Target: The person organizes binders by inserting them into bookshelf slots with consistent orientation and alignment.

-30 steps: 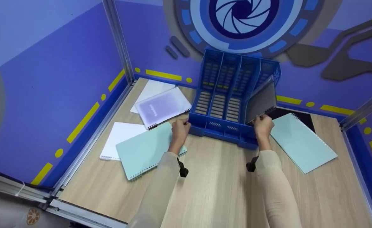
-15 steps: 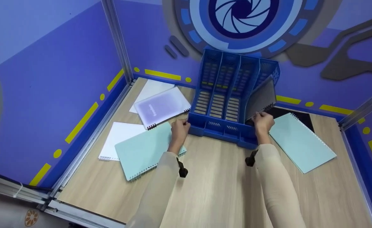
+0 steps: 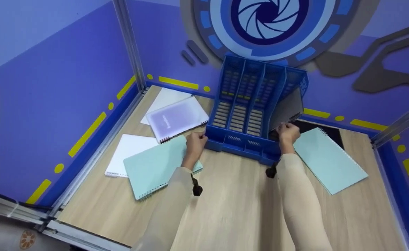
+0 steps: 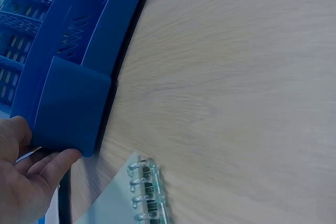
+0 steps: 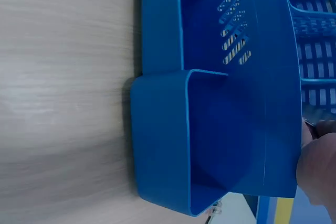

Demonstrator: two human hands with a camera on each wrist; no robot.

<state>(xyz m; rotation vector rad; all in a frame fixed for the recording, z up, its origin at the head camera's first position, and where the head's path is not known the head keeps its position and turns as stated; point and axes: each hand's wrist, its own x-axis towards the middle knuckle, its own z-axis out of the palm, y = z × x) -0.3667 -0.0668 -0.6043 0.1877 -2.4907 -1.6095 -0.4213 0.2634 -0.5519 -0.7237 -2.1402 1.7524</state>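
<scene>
A blue file rack (image 3: 225,139) with upright compartments stands at the back of the table. My left hand (image 3: 194,146) grips its front left corner; in the left wrist view that hand (image 4: 26,187) has its thumb on the top edge and its fingers around the side wall. At the rack's front right corner, my right hand (image 3: 288,134) pinches the lower edge of a grey spiral notebook (image 3: 287,108), which leans inside the rightmost compartment. In the right wrist view only part of the right hand (image 5: 320,169) shows behind the rack's front wall (image 5: 281,129).
A mint notebook (image 3: 330,162) lies over a black flat item (image 3: 335,136) at right. To the left lie a purple notebook (image 3: 175,118) over a white one (image 3: 161,99), and another mint notebook (image 3: 148,170) over a white notebook (image 3: 128,153). Patterned walls enclose the table.
The grey notebook has sunk slightly deeper into the right compartment, and my right hand has shifted slightly forward with it. The left hand stays on the rack's corner.
</scene>
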